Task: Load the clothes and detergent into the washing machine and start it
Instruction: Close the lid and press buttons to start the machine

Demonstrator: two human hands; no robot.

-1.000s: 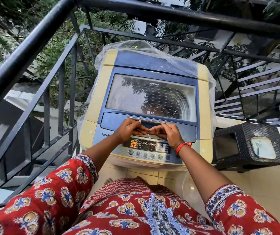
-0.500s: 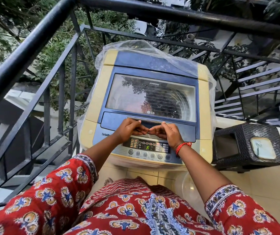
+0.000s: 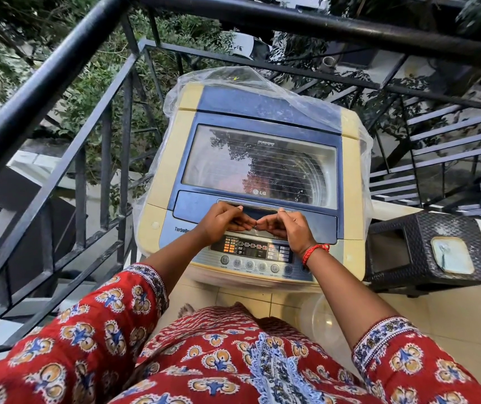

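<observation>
So this is a top-loading cream and blue washing machine (image 3: 250,158) sitting on a tiled balcony floor (image 3: 452,310), tucked into the corner of a black metal railing (image 3: 44,88); a clear plastic cover (image 3: 262,83) is draped over its back and sides; the glass-windowed lid (image 3: 259,164) is down and closed, and you can see the steel drum through it, though reflections make it hard to tell what's inside.

Both hands are right at the front edge of the lid, over the recessed handle strip (image 3: 259,208); the left hand (image 3: 221,223) is curled with its fingers bent in toward the middle, and the right hand (image 3: 285,228) mirrors it, fingertips almost meeting the left's; each is mostly closed, pinching at something small between them or at the lid's lip, honestly can't tell which; the right wrist has a red thread bracelet (image 3: 313,252).

Just below the hands is the control panel (image 3: 256,252) with a dark display and a row of round buttons; off to the right of the machine, near it, stands a dark woven plastic stool (image 3: 425,252); red patterned sleeves and dress fill the bottom of the view.
</observation>
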